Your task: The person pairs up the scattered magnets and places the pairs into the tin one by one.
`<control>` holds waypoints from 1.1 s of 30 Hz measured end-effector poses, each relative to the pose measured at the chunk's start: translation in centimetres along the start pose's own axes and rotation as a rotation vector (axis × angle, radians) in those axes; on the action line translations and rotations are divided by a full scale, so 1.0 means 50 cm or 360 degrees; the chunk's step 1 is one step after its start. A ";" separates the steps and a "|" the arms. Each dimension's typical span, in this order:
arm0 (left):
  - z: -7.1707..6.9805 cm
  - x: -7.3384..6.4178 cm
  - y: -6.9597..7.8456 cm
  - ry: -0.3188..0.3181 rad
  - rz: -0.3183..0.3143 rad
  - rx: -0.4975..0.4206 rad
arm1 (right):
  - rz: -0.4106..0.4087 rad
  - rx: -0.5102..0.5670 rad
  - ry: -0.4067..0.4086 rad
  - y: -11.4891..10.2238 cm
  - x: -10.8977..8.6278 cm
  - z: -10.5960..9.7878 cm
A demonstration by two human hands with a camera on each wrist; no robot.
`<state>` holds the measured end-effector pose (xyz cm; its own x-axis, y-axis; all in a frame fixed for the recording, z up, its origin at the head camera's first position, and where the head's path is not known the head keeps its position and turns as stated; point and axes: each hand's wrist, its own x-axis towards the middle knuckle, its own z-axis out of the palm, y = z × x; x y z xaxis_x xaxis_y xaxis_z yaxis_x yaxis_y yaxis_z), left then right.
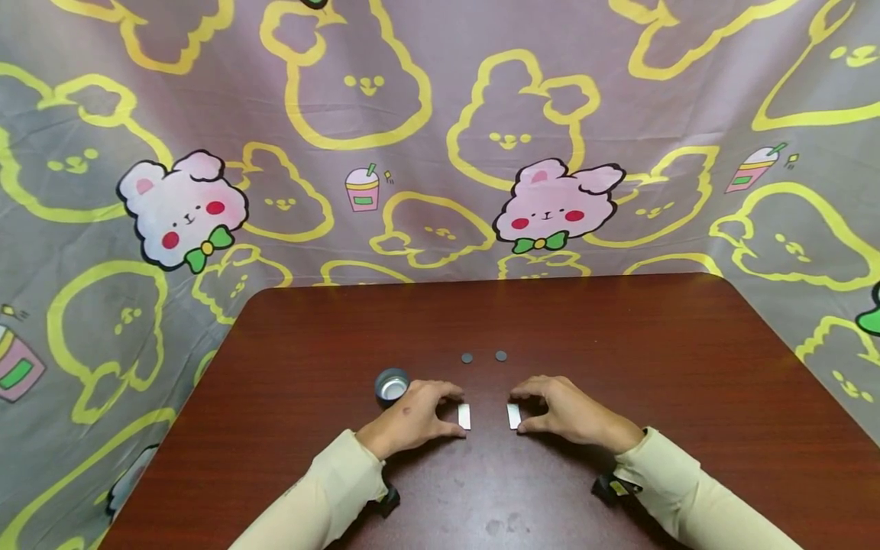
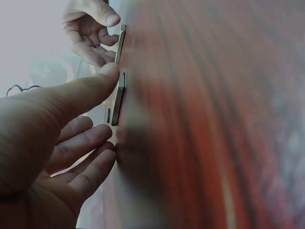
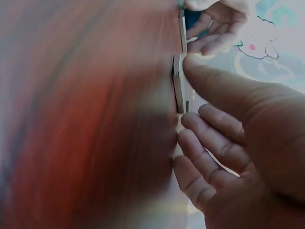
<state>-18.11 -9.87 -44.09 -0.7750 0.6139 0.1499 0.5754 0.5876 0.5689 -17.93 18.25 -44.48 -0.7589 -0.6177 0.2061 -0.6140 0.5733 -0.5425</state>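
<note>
Pale sleeves (image 1: pixel 344 473) nearest. Left hand (image 1: pixel 415 416) half open, thumb and fingers curved about left tile (image 1: pixel 464 417), gripping nothing; thumb at near end, contact unclear. Right hand (image 1: pixel 571 412) likewise about right tile (image 1: pixel 514 417). Both tiles white, flat on table (image 1: pixel 619 336), apart, between hands. Cup (image 1: pixel 393 388) just beside left hand, silvery inside. Farther: two dark discs (image 1: pixel 467 357), apart. Behind table: patterned cloth (image 1: pixel 426 164).

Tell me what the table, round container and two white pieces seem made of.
Table: wood or laminate, glossy, from grain and reflections.
Round container: probably metal, given its shiny silver inside.
White pieces: smooth-looking pale tops; plastic or metal, unclear.
</note>
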 end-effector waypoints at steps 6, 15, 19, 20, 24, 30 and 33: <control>0.006 0.001 -0.006 0.0039 -0.0019 -0.0030 | -0.0038 0.0007 0.0066 0.005 0.001 0.011; 0.013 0.002 -0.010 0.0068 -0.0048 -0.0014 | -0.0043 0.0020 0.0121 0.003 0.002 0.017; 0.015 0.003 -0.007 0.0072 -0.0071 -0.0019 | -0.0020 0.0024 0.0114 0.001 0.003 0.017; 0.016 0.004 -0.006 0.0075 -0.0071 -0.0017 | -0.0015 0.0024 0.0113 0.000 0.003 0.017; 0.018 0.005 -0.005 0.0094 -0.0062 -0.0010 | 0.0004 0.0042 0.0109 0.000 0.006 0.018; 0.021 0.008 -0.005 0.0098 -0.0061 -0.0038 | 0.0045 0.0110 0.0127 0.002 0.009 0.021; 0.022 0.010 -0.005 0.0102 -0.0054 -0.0052 | 0.0065 0.0125 0.0138 0.002 0.010 0.023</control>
<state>-18.35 -9.14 -45.08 -0.8096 0.5584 0.1809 0.5406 0.5893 0.6004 -18.12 17.38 -45.35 -0.8009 -0.5438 0.2505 -0.5659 0.5510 -0.6132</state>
